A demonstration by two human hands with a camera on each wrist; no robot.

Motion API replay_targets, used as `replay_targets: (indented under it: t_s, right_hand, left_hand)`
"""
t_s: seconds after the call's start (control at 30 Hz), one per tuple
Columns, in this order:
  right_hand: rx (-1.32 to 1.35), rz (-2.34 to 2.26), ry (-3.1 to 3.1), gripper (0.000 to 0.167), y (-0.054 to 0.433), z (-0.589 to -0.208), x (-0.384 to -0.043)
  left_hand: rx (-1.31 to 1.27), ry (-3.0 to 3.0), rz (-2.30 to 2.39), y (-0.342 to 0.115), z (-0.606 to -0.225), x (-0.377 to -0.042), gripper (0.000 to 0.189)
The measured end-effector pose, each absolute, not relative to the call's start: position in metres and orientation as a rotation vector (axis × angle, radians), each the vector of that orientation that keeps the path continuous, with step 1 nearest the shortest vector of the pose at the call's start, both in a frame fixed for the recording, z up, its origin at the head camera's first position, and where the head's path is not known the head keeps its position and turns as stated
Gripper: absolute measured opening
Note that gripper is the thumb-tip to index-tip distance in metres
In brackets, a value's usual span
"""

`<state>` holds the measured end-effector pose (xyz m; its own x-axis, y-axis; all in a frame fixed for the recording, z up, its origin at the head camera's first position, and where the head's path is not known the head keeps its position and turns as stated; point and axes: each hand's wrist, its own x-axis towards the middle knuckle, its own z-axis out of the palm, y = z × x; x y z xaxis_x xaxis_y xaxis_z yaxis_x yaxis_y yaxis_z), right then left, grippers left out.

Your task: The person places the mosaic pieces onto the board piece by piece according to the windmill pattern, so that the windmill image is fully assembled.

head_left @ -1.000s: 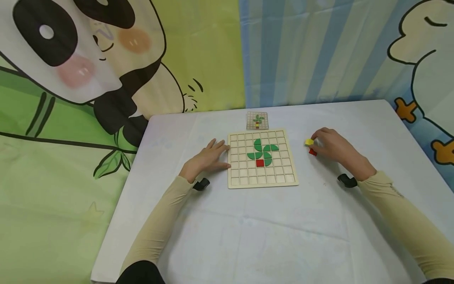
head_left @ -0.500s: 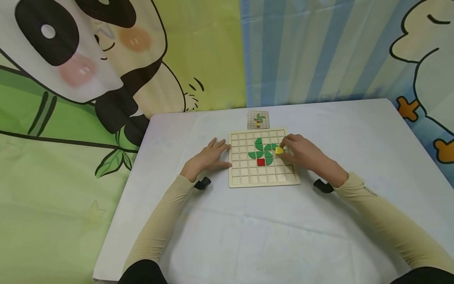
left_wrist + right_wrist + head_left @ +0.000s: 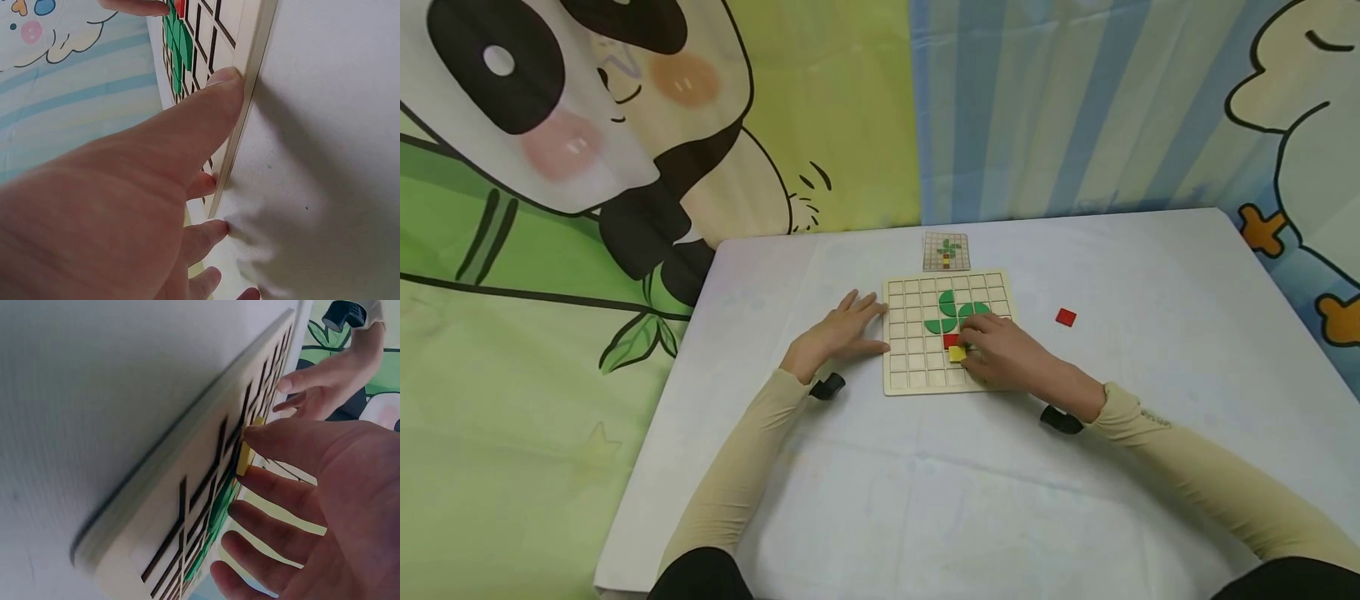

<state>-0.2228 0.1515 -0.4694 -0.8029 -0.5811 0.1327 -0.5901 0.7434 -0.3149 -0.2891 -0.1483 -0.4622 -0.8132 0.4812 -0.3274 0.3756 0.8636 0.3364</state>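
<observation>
A light wooden grid board (image 3: 917,379) lies on the white table. Green rounded pieces (image 3: 946,302) form a pinwheel on it, and a red square tile (image 3: 951,341) sits just below them. My right hand (image 3: 1011,354) pinches a yellow square tile (image 3: 957,354) between thumb and forefinger, low over the cell below the red tile. In the right wrist view that yellow tile (image 3: 244,457) shows edge-on at the fingertips. At the board's left edge rests my left hand (image 3: 837,336), its fingers spread and the thumb touching the rim in the left wrist view.
Another red square tile (image 3: 1066,317) lies on the table right of the board. Behind the board is a small pattern card (image 3: 946,252) showing a similar pinwheel. A cartoon-printed curtain (image 3: 835,117) hangs along the table's back edge.
My right hand has carried the yellow tile from the table at the right leftward onto the board, uncovering the loose red tile. The left hand has stayed at the board's edge.
</observation>
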Motion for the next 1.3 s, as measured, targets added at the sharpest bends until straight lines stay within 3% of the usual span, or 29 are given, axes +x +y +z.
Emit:
replay_targets:
  t_s: [0.5,0.87,1.3]
  right_hand:
    - [0.974,0.618,-2.894,0.011,0.144,-0.475,-0.217]
    - [1.011,0.634,-2.833,0.01,0.149,-0.472,-0.218]
    - [0.707,0.593,-2.941,0.021,0.218,-0.462,-0.238]
  left_hand:
    - [0.619,2.621,0.363,-0.147,-0.46,-0.29,0.078]
    - [0.625,2.62,0.358,-0.148,-0.461,-0.291,0.079]
    - [0.619,2.626,0.362,-0.147,-0.46,-0.29,0.078]
